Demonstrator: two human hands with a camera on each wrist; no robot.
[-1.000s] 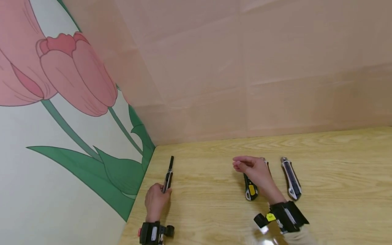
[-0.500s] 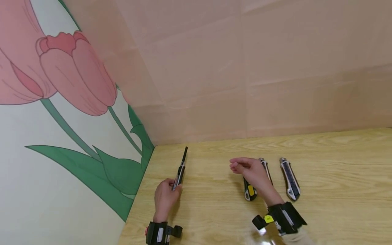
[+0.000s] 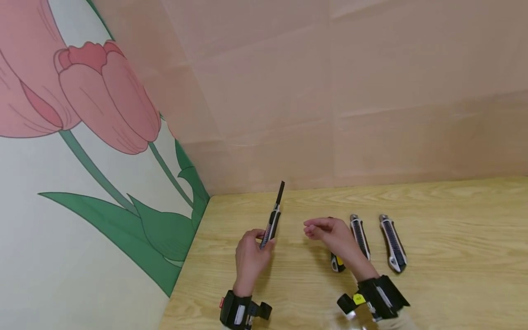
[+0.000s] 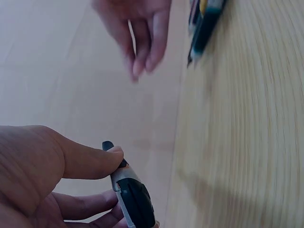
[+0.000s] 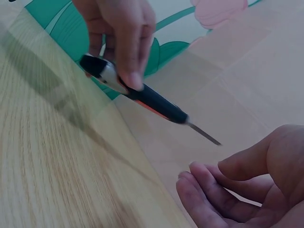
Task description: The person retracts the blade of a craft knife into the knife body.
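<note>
In the head view my left hand [image 3: 252,256] pinches a black-and-silver utility knife [image 3: 272,222] between thumb and fingers, its dark blade extended and pointing away from me. The right wrist view shows this knife [image 5: 156,102] tilted above the table, with its bare blade [image 5: 206,135] angled toward my right fingertips. My right hand [image 3: 336,238] holds nothing; its fingers are loosely bent, with thumb and fingertips close together. Beneath that hand lies a black-and-yellow utility knife [image 3: 338,262], mostly covered by it.
Just right of the right hand lies a silver-and-black utility knife [image 3: 360,236]. A similar utility knife [image 3: 393,243] rests farther right. The wood-grain table [image 3: 462,238] meets a beige cloth backdrop [image 3: 264,91] behind and a tulip-printed panel [image 3: 107,169] on the left.
My left hand has carried the utility knife rightward and away from me, closer to the right hand. The right hand has shifted slightly left, uncovering more of the silver-and-black knife beside it.
</note>
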